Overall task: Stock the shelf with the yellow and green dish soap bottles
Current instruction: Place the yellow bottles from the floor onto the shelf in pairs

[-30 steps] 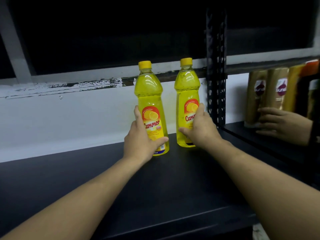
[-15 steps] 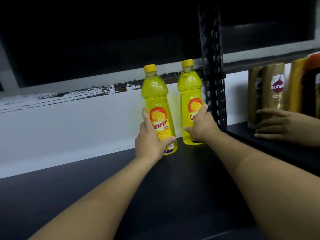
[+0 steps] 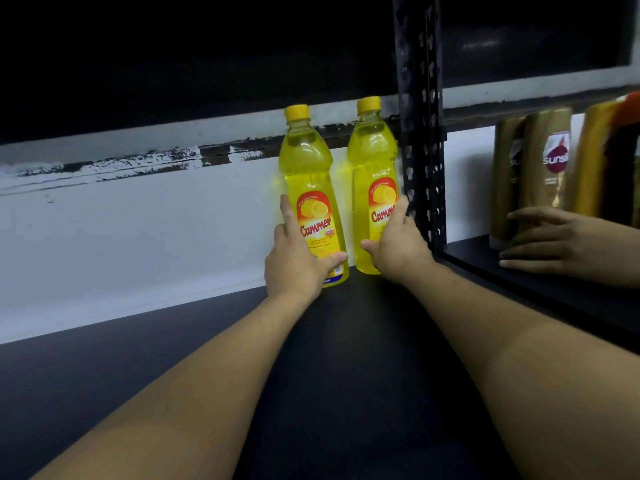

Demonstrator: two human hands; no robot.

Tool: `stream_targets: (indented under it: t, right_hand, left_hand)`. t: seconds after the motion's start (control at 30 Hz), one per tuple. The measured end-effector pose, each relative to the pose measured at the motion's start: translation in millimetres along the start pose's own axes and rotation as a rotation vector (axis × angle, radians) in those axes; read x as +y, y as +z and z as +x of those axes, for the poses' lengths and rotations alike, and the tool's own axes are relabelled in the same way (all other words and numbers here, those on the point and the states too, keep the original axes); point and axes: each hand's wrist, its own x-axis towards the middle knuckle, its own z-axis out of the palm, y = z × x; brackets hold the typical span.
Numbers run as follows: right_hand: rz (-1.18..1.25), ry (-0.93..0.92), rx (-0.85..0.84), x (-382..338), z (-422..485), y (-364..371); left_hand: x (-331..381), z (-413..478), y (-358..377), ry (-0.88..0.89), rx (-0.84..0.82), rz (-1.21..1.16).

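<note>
Bottles, yellow dish soap, two, upright at shelf (image 3: 173, 375) rear, 12 o'clock: left hand (image 3: 298, 261) grasps left bottle (image 3: 308, 188), right hand (image 3: 398, 251) grasps right bottle (image 3: 374, 174) beside post (image 3: 420, 133); advise sliding both back squarely, labels forward, then letting go.

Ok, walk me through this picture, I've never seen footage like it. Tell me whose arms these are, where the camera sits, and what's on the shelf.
There is no machine: the camera is worn on a person's head and looks forward and down, so the two bare arms are that person's own. The left hand grips the left yellow bottle and the right hand grips the right yellow bottle. Both stand upright at the back of a dark shelf, beside a black perforated post. Past the post, brown shampoo bottles stand on the next shelf, where another hand reaches in from the right. No green bottle is in view.
</note>
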Motion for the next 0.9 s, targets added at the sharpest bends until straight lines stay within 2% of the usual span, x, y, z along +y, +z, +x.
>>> stream_targets:
  t: [0.2, 0.9]
  right_hand:
    - [-0.006, -0.09, 0.053, 11.2, -5.8, -2.4]
    - [-0.033, -0.103, 0.091, 12.7, -1.8, -2.5]
  left_hand:
    - [-3.1, -7.2, 5.3, 0.017, 0.046, -0.065]
    - [-15.7, 2.6, 6.2, 0.025, 0.012, -0.194]
